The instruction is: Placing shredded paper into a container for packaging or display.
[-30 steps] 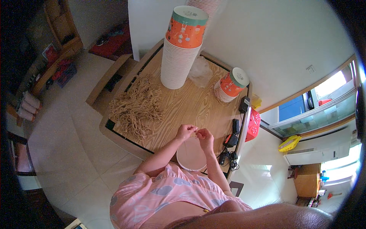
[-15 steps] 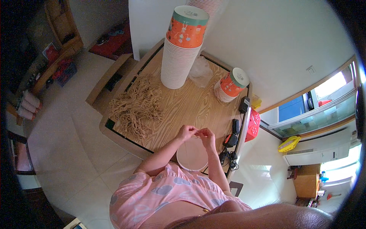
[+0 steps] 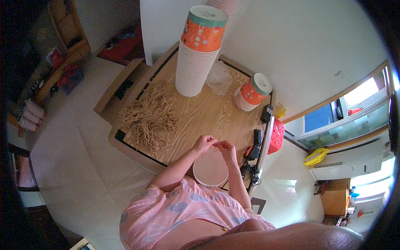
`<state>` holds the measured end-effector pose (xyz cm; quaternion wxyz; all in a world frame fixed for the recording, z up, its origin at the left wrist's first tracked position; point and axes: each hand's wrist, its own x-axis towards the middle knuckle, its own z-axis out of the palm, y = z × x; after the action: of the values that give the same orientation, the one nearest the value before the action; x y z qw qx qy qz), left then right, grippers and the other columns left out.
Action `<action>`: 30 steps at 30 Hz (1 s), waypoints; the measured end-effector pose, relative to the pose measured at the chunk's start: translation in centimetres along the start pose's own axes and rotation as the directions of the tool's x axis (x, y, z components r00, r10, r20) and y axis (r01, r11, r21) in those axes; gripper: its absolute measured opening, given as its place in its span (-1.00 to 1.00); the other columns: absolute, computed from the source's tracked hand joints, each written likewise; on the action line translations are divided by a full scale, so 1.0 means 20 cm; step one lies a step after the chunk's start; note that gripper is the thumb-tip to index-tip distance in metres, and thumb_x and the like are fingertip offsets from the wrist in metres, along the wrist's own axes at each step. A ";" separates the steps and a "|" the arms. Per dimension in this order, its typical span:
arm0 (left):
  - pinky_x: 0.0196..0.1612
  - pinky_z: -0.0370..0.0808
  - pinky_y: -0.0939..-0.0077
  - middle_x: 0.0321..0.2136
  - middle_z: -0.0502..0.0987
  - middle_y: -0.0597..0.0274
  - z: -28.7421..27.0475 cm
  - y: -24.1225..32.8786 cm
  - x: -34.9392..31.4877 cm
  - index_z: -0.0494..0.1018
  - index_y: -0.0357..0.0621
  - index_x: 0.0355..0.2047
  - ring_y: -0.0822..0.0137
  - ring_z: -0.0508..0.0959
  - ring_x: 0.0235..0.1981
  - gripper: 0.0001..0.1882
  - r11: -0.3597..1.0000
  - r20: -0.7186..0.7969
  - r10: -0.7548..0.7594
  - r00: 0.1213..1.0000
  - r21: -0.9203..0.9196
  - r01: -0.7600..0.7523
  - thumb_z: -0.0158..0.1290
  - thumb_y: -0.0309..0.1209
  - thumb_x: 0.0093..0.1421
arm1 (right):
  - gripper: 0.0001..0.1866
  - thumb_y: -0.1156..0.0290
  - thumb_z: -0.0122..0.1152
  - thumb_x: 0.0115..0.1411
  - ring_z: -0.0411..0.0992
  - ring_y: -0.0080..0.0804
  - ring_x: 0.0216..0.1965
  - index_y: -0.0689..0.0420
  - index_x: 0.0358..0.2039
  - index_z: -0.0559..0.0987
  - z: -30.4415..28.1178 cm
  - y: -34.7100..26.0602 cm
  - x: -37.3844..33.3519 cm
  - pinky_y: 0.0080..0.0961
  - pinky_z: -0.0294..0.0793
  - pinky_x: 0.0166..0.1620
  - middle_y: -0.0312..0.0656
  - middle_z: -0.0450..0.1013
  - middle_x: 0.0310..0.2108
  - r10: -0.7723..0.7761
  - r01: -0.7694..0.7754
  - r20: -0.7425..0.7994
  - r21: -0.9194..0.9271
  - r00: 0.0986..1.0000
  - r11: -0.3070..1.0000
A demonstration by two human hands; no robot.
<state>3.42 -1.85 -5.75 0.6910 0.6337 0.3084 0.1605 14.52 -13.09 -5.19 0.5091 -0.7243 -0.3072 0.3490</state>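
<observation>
My left hand (image 3: 204, 144) and my right hand (image 3: 227, 150) meet fingertip to fingertip over the far rim of a paper bucket (image 3: 210, 168). Both are closed in a pinch on a thin tan cord, mostly hidden by the fingers. The bucket's round pale inside faces up, close to my body at the table's near edge. A fine strand seems to run down across it. To the left on the table lies a loose heap of tan cords (image 3: 150, 116).
A tall stack of paper buckets (image 3: 197, 66), orange and green on top, stands upside down at the back. A shorter stack (image 3: 253, 92) is at the right, with a clear plastic bag (image 3: 218, 77) between. Black power adapters (image 3: 251, 153) and cables line the right edge, beside a red basket (image 3: 276, 136).
My fingers have shifted very slightly while staying together in a pinch over the bucket. Nothing else has visibly moved.
</observation>
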 end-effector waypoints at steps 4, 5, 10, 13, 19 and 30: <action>-0.38 0.45 0.56 -0.54 0.54 0.21 0.00 0.00 0.02 0.48 -0.23 -0.41 0.45 0.52 -0.48 -0.85 1.000 0.048 0.022 0.999 -0.001 -0.022 0.05 -0.40 0.06 | -0.95 0.57 0.09 0.06 0.40 -0.59 -0.37 0.26 -0.44 0.48 -0.01 0.02 0.00 -0.68 0.35 -0.28 -0.24 0.47 -0.45 -0.021 0.021 0.007 0.007 1.000 1.000; -0.38 0.45 0.56 -0.54 0.54 0.21 0.00 -0.01 0.03 0.48 -0.23 -0.41 0.45 0.52 -0.48 -0.85 1.000 0.049 0.023 0.999 -0.001 -0.023 0.05 -0.40 0.06 | -0.95 0.56 0.10 0.06 0.38 -0.60 -0.39 0.26 -0.43 0.48 0.00 0.01 0.01 -0.69 0.35 -0.31 -0.26 0.46 -0.46 -0.020 0.019 0.011 0.064 1.000 0.998; -0.51 0.37 0.62 -0.60 0.49 0.36 0.00 -0.08 0.03 0.47 -0.20 -0.44 0.56 0.42 -0.59 -0.90 0.994 0.041 0.099 0.994 -0.056 -0.097 0.11 -0.47 0.01 | -0.94 0.53 0.11 0.06 0.34 -0.62 -0.46 0.24 -0.42 0.46 0.02 -0.07 -0.01 -0.69 0.33 -0.36 -0.31 0.42 -0.50 -0.006 0.006 0.015 0.029 1.000 1.000; -0.43 0.44 0.58 -0.54 0.53 0.25 0.03 -0.03 0.01 0.43 -0.24 -0.43 0.49 0.51 -0.50 -0.87 0.996 -0.031 0.032 0.999 -0.088 -0.035 0.11 -0.53 -0.03 | -0.93 0.52 0.10 0.07 0.32 -0.62 -0.48 0.23 -0.43 0.46 -0.01 -0.05 -0.02 -0.69 0.32 -0.38 -0.33 0.39 -0.52 0.002 -0.004 0.017 0.109 1.000 0.994; -0.44 0.42 0.52 -0.55 0.54 0.23 0.03 -0.09 0.02 0.33 -0.15 -0.21 0.39 0.52 -0.52 -0.62 0.980 -0.097 0.195 0.976 0.060 -0.189 0.14 -0.51 -0.07 | -0.92 0.51 0.10 0.07 0.33 -0.60 -0.46 0.25 -0.42 0.46 0.00 -0.06 -0.02 -0.69 0.34 -0.35 -0.31 0.40 -0.50 0.013 -0.015 0.022 0.101 1.000 0.995; -0.42 0.42 0.40 -0.54 0.54 0.21 0.07 -0.09 0.00 0.27 -0.10 -0.17 0.25 0.55 -0.48 -0.57 0.944 -0.147 0.240 0.960 0.267 -0.195 0.15 -0.44 -0.08 | -0.91 0.47 0.06 0.10 0.36 -0.62 -0.44 0.21 -0.42 0.49 0.03 -0.15 -0.01 -0.66 0.33 -0.37 -0.32 0.43 -0.52 -0.027 0.028 0.008 -0.066 1.000 0.997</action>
<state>3.97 -3.27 -7.45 0.5536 0.7290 0.3142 0.2516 13.70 -11.98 -2.45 0.4887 -0.7352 -0.3302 0.3341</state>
